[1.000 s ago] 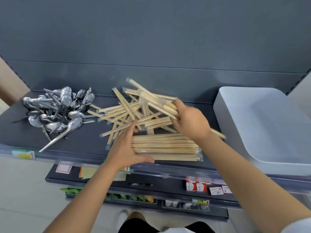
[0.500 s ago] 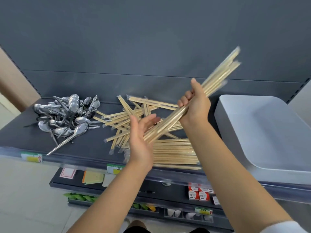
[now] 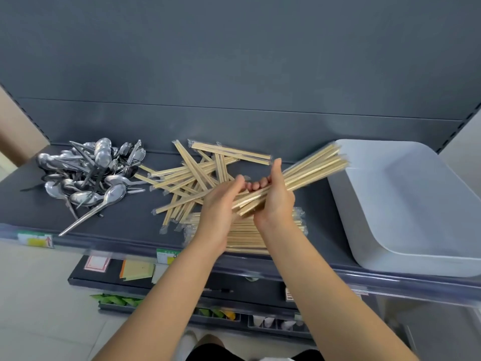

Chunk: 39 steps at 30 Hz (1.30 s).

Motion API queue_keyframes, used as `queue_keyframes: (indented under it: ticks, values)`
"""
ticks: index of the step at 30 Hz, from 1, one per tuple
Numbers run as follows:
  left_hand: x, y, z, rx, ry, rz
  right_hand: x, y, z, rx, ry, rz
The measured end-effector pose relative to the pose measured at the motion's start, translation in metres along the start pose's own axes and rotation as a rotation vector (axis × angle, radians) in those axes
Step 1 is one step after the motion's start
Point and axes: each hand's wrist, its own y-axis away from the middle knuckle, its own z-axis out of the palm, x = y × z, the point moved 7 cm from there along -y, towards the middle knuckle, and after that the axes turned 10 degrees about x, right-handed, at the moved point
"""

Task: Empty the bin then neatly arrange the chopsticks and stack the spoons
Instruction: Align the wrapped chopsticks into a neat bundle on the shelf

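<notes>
My right hand [image 3: 274, 201] grips a bundle of wrapped wooden chopsticks [image 3: 312, 170] that slants up toward the right above the shelf. My left hand [image 3: 221, 204] has its palm and fingers against the bundle's lower end. Under both hands lies a neat flat row of chopsticks [image 3: 244, 237] near the shelf's front edge. A loose, crossed heap of chopsticks [image 3: 192, 173] lies behind it. A pile of metal spoons [image 3: 91, 173] sits at the shelf's left. The white bin [image 3: 406, 204] lies upside down at the right.
The dark grey shelf [image 3: 117, 220] has a clear front lip with price tags [image 3: 35, 239]. A grey back panel rises behind it. Lower shelves with small goods [image 3: 135, 270] show below, near my legs.
My right hand lowered the chopstick bundle from steeply raised to a shallower slant just above the shelf. My left hand closed in against the bundle's lower end.
</notes>
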Motion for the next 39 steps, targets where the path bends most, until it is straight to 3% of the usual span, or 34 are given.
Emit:
queue_keyframes:
  ticks: [3,6,9,11,13,15,17,19,21,23,26,32,39]
  values:
    - [-0.009,-0.003,-0.003,-0.19,-0.118,-0.015,0.0,-0.006,-0.011,0.067,0.239,-0.078]
    - [-0.013,-0.013,-0.016,-0.234,-0.156,-0.042,0.011,-0.009,-0.013,-0.033,0.255,-0.007]
    - [-0.01,-0.031,-0.04,-0.21,-0.255,-0.018,0.009,-0.009,-0.013,-0.172,0.0,0.106]
    - [-0.006,-0.041,-0.058,-0.192,-0.301,-0.01,-0.009,-0.022,-0.025,-0.152,-0.243,0.124]
    - [-0.005,-0.049,-0.072,-0.175,-0.339,0.006,-0.032,-0.041,-0.045,-0.069,-0.25,0.026]
    - [-0.007,-0.055,-0.081,-0.166,-0.403,0.063,-0.051,-0.054,-0.071,0.088,-0.053,-0.166]
    - [-0.014,-0.059,-0.087,-0.156,-0.44,0.129,-0.074,-0.055,-0.084,0.158,0.257,-0.516]
    - [-0.02,-0.061,-0.087,-0.166,-0.42,0.182,-0.074,-0.044,-0.058,-0.15,0.828,-0.83]
    - [-0.023,-0.062,-0.082,-0.205,-0.419,0.261,-0.036,-0.039,-0.038,-0.536,1.549,-0.895]
    - [-0.027,-0.061,-0.079,-0.233,-0.477,0.304,-0.009,-0.036,-0.035,-0.773,1.981,-0.912]
    - [-0.029,-0.062,-0.077,-0.251,-0.65,0.408,0.008,-0.033,-0.027,-0.91,2.159,-0.929]
    - [-0.023,-0.059,-0.065,-0.305,-0.944,0.504,0.018,-0.027,-0.012,-1.008,2.419,-1.006]
    - [-0.037,-0.055,-0.054,-0.517,-1.386,0.385,0.029,-0.031,-0.003,-1.039,2.422,-0.835]
